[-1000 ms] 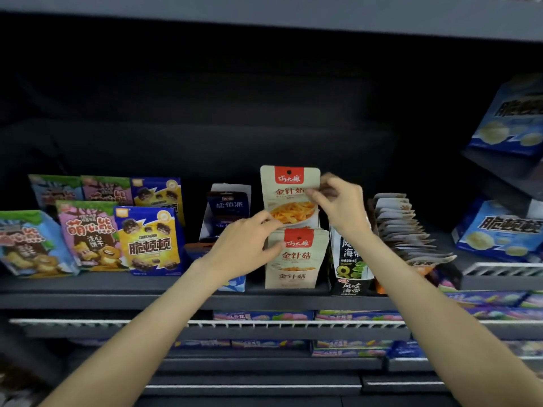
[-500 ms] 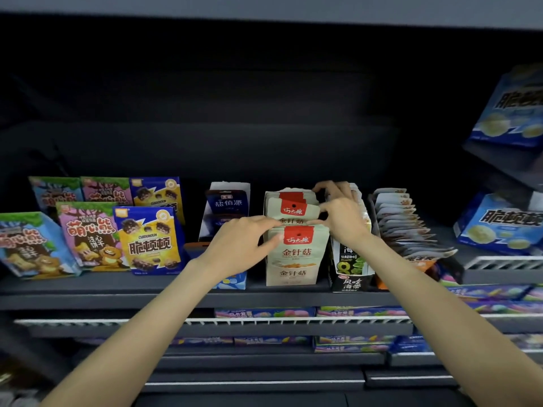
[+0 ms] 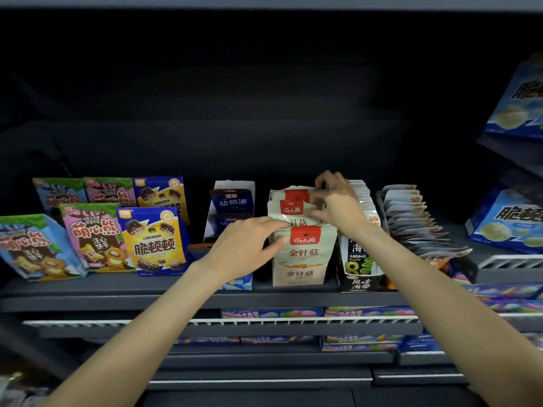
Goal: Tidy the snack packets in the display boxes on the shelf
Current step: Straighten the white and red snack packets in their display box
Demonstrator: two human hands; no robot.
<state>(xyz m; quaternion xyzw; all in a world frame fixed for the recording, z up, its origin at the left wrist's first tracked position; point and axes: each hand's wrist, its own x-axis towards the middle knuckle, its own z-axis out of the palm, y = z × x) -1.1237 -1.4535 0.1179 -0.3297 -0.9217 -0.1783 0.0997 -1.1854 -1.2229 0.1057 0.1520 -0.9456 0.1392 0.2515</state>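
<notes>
Cream packets [image 3: 304, 254] with red top tabs stand in 1 row in the middle display box [image 3: 299, 279] on the shelf [image 3: 117, 292]. My left hand [image 3: 249, 245] rests its near-straight fingers on the left top corner of the front packet and holds nothing. My right hand [image 3: 338, 205] pinches the tops of the packets farther back in that row, thumb and fingers curled on them. The front packet stands upright and faces forward. The 2 or 3 behind it lean and their red tabs sit unevenly, so I judge this box as partly squared, not finished.

To the right, the black-and-green box [image 3: 360, 270] holds an upright row that looks orderly. Farther right, the row of grey packets [image 3: 417, 221] is fanned out and slumping toward the near edge; I judge that this box needs work. To the left, the blue box [image 3: 232, 207] holds few packets, and I cannot tell their order. The loose bags [image 3: 94, 239] at far left stand in 2 rows, slightly tilted.

Estimate: 1 box in hand, at least 1 box outstanding. The lower shelves [image 3: 264, 321] are too blurred to assess.
</notes>
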